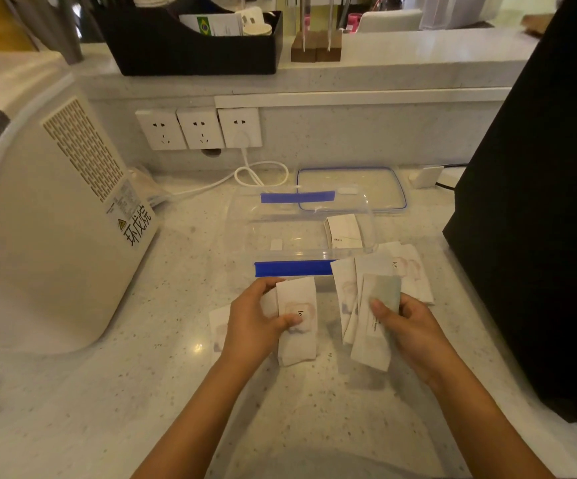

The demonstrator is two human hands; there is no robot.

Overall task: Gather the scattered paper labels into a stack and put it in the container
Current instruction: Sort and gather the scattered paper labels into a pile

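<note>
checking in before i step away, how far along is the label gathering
Partway. Done: the clear container is open, its lid set behind it, and a few labels already lie inside. In hand: the left hand holds a small stack of labels, and the right hand has a grip on another label. Left: loose labels on the counter, one beside the left hand, then stacking and dropping in.

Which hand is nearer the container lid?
Right. The right hand holds labels below the lid, slightly to its right; the left hand sits farther off, down-left of the lid.
</note>
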